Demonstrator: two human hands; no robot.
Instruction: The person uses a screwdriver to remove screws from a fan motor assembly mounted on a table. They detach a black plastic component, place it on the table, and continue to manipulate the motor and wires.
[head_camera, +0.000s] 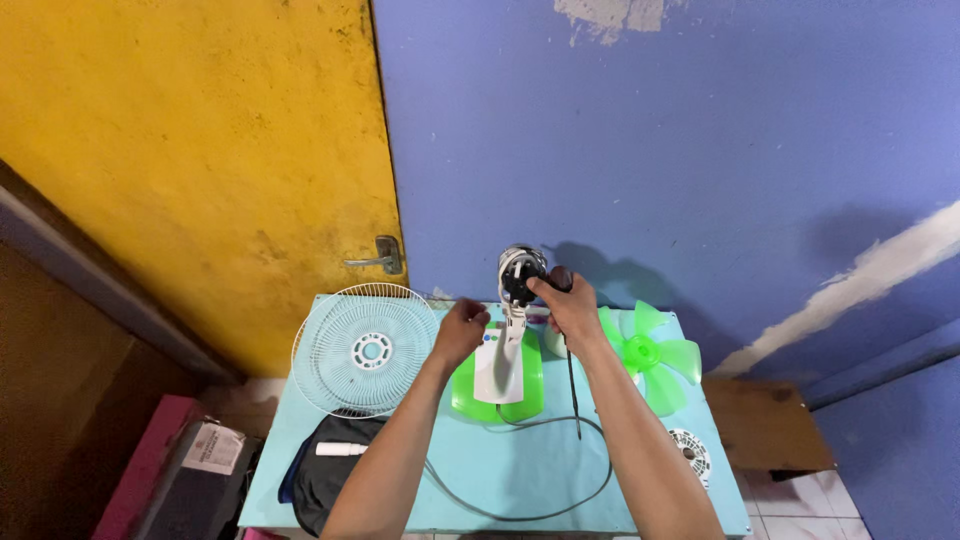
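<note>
A small fan body stands upright on a light blue table (520, 470): green base (528, 385), white stem (505, 365) and a bare motor (520, 272) at the top. My right hand (572, 305) grips the motor from the right side, with a dark rod-like tool (573, 400) hanging below it. My left hand (462, 330) is closed in a loose fist just left of the stem; whether it holds something small is hidden. The fan's grey cord (560, 500) loops over the table in front.
A white wire fan guard (365, 350) leans at the table's left. A green fan blade (650, 350) lies at the right, a second white grille piece (690, 455) near the front right. A black pouch with a white tube (335, 450) sits front left. Yellow door and blue wall behind.
</note>
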